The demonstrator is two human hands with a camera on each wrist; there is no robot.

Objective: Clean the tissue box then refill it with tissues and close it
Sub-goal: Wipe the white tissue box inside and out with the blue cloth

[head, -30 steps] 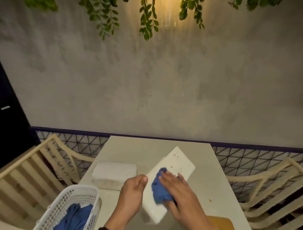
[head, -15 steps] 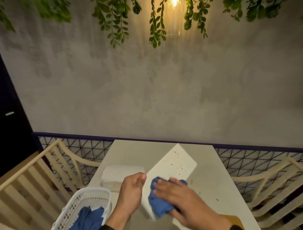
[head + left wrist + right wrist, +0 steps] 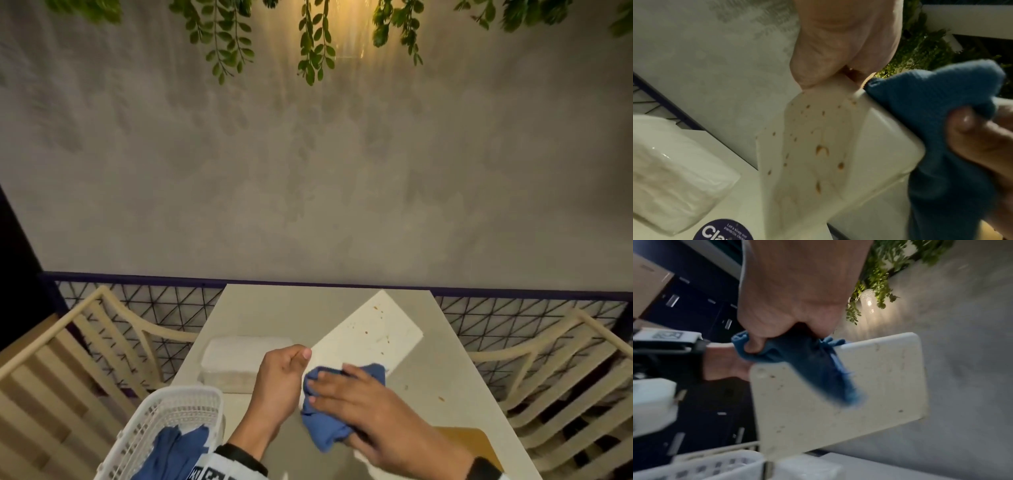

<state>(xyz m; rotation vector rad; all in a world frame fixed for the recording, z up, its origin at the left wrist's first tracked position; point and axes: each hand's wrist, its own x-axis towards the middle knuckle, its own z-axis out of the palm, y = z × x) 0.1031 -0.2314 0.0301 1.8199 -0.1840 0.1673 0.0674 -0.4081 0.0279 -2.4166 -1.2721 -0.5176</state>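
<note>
- Since the wipe is mid-way, what matters is how the box (image 3: 370,334) lies from the hands: its long axis runs from the near end at about 7 o'clock out to the far end at about 1 o'clock in the head view, tilted up off the table (image 3: 270,308).
- Nearest to me, the right hand (image 3: 373,407) sits on the near end of the box, fingers curled round a bunched blue cloth (image 3: 329,425) and pressing it to the top face.
- Just at 9 o'clock of that, the left hand (image 3: 281,380) pinches the box's left edge between thumb and fingers, so it's the holder, not the wiper. The wrist view shows brown drips on the side face under that thumb.
- Further out toward 1 o'clock, the top face has brown specks the cloth hasn't reached. My guess: the next stroke has to run along the long axis, away from me, and the right hand is the one placed for it.
- Out at 10 o'clock from the left hand, a wrapped tissue pack (image 3: 245,359) lies flat on the table, apart from the box.
- Risk as I see it: pushing hard on the raised end could twist the box out of that pinch.
</note>
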